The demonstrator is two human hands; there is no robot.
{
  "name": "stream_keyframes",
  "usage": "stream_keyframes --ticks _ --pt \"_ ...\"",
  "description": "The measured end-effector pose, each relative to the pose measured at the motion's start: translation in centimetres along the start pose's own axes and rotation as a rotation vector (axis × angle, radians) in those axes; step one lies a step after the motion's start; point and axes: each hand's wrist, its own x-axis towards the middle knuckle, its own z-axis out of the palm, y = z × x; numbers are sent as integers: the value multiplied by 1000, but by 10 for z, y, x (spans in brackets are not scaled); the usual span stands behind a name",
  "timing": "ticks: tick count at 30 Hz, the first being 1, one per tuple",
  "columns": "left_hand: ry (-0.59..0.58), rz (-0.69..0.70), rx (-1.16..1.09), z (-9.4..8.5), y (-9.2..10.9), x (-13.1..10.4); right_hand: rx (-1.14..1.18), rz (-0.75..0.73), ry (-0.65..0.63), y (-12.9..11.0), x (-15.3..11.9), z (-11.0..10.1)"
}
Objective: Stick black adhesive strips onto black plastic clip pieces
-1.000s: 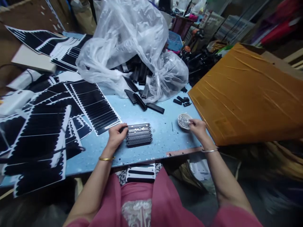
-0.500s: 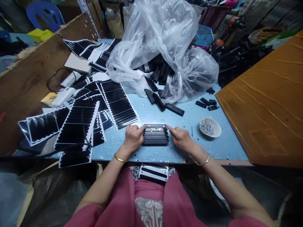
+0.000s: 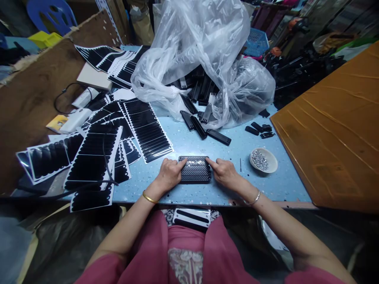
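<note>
A stack of black patterned strips [image 3: 195, 170] lies on the blue table near its front edge. My left hand [image 3: 171, 172] is at its left side, with the index finger extended onto the top left of the strips and the other fingers curled. My right hand [image 3: 225, 172] is at the right side, its index fingertip on the top right corner and the other fingers folded. Whether either hand grips anything is hidden. To the right stands a white bowl [image 3: 263, 160] of small silvery pieces, with a thin dark pin [image 3: 240, 165] beside it.
Black adhesive sheets [image 3: 91, 157] overlap on the left. A clear plastic bag [image 3: 201, 47] with black combs [image 3: 218, 136] spilling out sits at the back. Small black parts [image 3: 252, 130] lie at the right, beside a brown taped box [image 3: 331, 138]. A sheet [image 3: 192, 217] rests on my lap.
My left index fingertip has shifted right, further onto the top of the strips. My right fingertip has moved slightly left along the top edge. The view has shifted slightly.
</note>
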Motion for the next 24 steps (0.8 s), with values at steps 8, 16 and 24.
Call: stream_keyframes --ticks 8,16,24 --pt "20 -36 -36 -3 -3 -1 302 65 78 9 -7 20" --pt "-9 -33 -58 -3 -7 -3 403 -17 58 23 -9 29" --pt "-34 -16 -68 -6 -8 0 546 47 33 26 -3 28"
